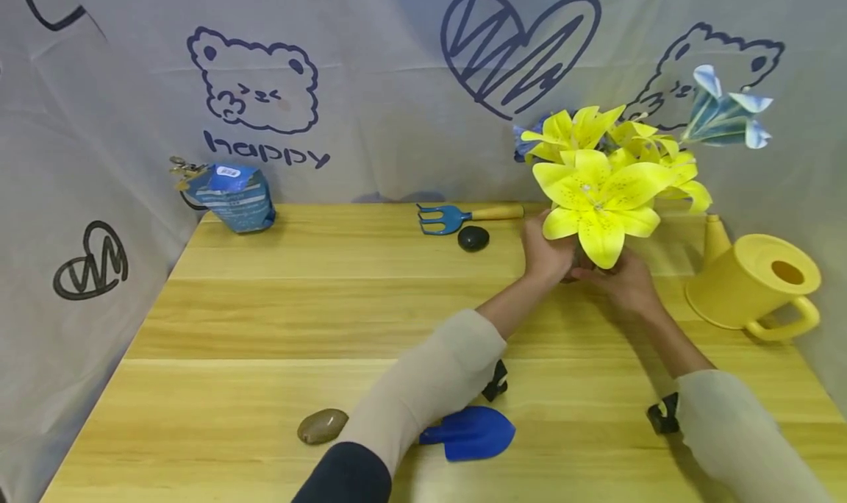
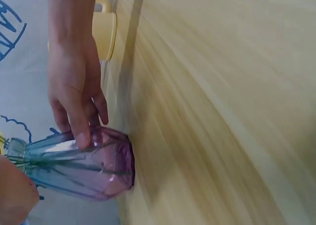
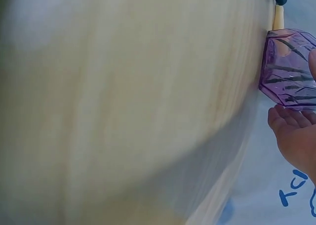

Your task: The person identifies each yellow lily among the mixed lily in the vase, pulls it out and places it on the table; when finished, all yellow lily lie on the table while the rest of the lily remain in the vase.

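Note:
A faceted glass vase, teal at the neck and purple at the base, holds green stems. In the head view the large yellow lily and other blooms above cover most of it. My left hand grips the vase near its neck; in the left wrist view only part of that hand shows. From the other side my right hand holds the vase's lower body, its thumb on the glass. The right wrist view shows its fingers beside the purple base.
A yellow watering can stands to the right. Behind lie a blue hand fork and a black stone. A blue bag sits at the back left. A brown stone and blue trowel lie in front.

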Demonstrator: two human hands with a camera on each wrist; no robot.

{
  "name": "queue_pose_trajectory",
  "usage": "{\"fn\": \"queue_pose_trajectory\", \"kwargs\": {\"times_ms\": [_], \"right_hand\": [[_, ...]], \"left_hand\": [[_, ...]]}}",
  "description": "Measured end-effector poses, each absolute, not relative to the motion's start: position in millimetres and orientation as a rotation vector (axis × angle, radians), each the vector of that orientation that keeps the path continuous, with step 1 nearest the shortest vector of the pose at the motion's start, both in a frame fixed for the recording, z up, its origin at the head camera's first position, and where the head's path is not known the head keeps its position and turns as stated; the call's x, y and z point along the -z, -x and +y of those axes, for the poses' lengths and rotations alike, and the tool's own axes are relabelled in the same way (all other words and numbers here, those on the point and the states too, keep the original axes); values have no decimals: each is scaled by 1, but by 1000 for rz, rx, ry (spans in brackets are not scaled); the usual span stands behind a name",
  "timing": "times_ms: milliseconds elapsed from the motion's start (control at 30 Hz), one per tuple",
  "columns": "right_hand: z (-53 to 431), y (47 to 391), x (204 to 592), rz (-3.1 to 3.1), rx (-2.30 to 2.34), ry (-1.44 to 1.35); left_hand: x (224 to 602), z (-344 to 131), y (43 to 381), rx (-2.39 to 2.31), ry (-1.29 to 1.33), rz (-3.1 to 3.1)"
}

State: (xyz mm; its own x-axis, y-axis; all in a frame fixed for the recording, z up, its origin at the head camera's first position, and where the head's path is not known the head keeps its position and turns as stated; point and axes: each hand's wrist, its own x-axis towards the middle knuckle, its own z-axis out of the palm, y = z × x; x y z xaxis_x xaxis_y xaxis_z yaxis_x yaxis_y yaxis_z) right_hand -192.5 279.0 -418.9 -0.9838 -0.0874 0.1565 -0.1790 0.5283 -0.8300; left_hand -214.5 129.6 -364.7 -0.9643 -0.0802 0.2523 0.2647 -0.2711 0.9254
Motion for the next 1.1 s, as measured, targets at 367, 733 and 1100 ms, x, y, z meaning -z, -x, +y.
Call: {"fn": "queue_pose_trajectory", "kwargs": {"times_ms": [367, 733, 1100], "right_hand": [[285, 199, 431, -2542, -1636, -355], [287, 197, 430, -2720, -1478, -193], [285, 199, 430, -2694, -1552, -160]], "left_hand": [[371, 141, 217, 1268, 337, -2106], [369, 130, 213, 1064, 468, -2120], [360, 120, 207, 923, 431, -2188]]}}
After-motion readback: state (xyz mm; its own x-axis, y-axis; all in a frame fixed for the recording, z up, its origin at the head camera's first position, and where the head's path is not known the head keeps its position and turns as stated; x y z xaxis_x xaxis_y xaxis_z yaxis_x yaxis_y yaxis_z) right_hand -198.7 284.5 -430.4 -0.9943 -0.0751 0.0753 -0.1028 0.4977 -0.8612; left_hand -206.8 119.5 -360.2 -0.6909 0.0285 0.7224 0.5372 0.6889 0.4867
